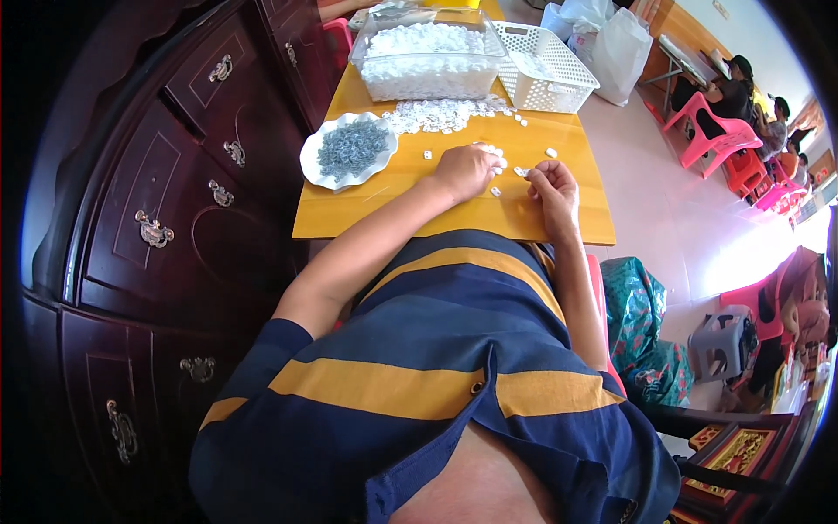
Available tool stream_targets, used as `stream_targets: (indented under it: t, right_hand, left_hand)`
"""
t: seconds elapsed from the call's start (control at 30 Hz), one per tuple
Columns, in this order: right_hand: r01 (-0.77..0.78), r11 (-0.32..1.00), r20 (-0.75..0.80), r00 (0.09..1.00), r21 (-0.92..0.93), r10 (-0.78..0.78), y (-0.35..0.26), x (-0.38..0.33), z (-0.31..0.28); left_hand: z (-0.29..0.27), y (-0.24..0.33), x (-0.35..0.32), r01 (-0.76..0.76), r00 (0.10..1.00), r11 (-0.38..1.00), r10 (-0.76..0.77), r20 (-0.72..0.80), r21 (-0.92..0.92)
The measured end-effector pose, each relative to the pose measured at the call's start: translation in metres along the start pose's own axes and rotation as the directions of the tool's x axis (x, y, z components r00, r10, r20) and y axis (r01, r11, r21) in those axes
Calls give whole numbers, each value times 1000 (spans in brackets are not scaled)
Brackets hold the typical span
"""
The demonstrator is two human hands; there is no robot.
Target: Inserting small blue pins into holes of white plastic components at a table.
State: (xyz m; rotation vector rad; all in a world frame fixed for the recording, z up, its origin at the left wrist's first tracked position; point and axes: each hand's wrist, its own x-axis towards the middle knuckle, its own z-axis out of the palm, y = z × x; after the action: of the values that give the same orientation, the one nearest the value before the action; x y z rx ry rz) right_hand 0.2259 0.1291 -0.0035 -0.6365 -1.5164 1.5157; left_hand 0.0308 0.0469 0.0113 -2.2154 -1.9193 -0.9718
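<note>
My left hand (pixel 469 171) rests over the yellow wooden table, its fingers curled around several small white plastic pieces (pixel 497 157). Just to its right, my right hand (pixel 557 192) is closed in a pinch, with a small white piece (pixel 521 172) at its fingertips. Single white pieces lie loose around both hands. At the left, a scalloped white plate (pixel 308 162) holds a heap of small grey-blue translucent parts (pixel 353 148). Beyond my hands spreads a loose pile of white pieces (pixel 441 114).
A clear bin (pixel 428 86) full of white pieces stands at the back, beside a white perforated basket (pixel 559 93). Dark drawers (pixel 148 201) line the left. Plastic bags (pixel 621 52) and pink chairs (pixel 711 131) are on the right, with several people seated farther off.
</note>
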Motion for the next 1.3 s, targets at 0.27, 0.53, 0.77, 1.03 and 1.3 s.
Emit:
stream_targets:
  t: [0.27,0.53,0.77,1.03,1.3]
  right_hand:
    - [4,1000,-16,1000,-7,-4,0,-1,1]
    - [-13,992,-68,997,128,22,0,1,0]
    - [-52,951,-130,987,303,95,-5,1,0]
    - [-43,960,-121,989,276,79,-4,-1,1]
    - [-31,978,-73,996,207,47,-13,-5,13]
  left_hand:
    - [15,-11,11,-115,992,991,112,51,66]
    - [-1,10,-5,15,999,982,-21,-32,-189]
    - [-47,48,-42,-32,896,870,243,371,-491]
    - [-43,45,-29,92,762,825,302,573,-557]
    - [-30,37,-43,384,895,489,13,447,-783]
